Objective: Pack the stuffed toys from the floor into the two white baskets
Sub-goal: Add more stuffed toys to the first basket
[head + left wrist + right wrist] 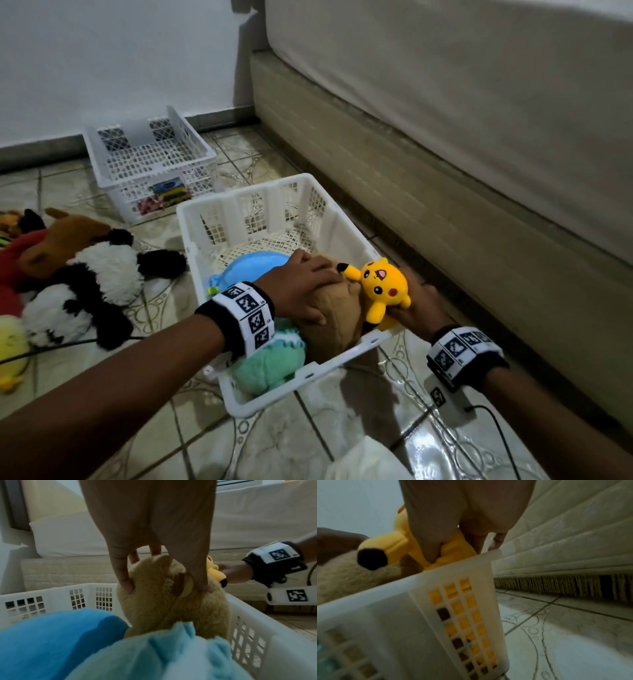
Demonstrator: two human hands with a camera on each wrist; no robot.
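Observation:
The near white basket point(346, 233) holds a blue plush point(253, 267), a mint-green plush point(270, 363) and a tan plush point(339, 318). My left hand point(301, 287) grips the tan plush point(171, 601) from above, thumb and fingers point(125, 584) dug into its fur. My right hand point(418, 301) holds a small yellow plush point(383, 284) by its lower body over the basket's right rim; its black-tipped ear point(371, 558) shows in the right wrist view, with the basket wall point(406, 601) just below. More plush toys lie on the floor at left, among them a panda point(89, 291).
A second white basket point(150, 161) stands farther back by the wall with a few small colourful items inside. A bed base and mattress point(445, 137) run along the right. A brown and red plush point(41, 250) and a yellow one point(10, 339) lie at far left. Tiled floor point(291, 445) in front.

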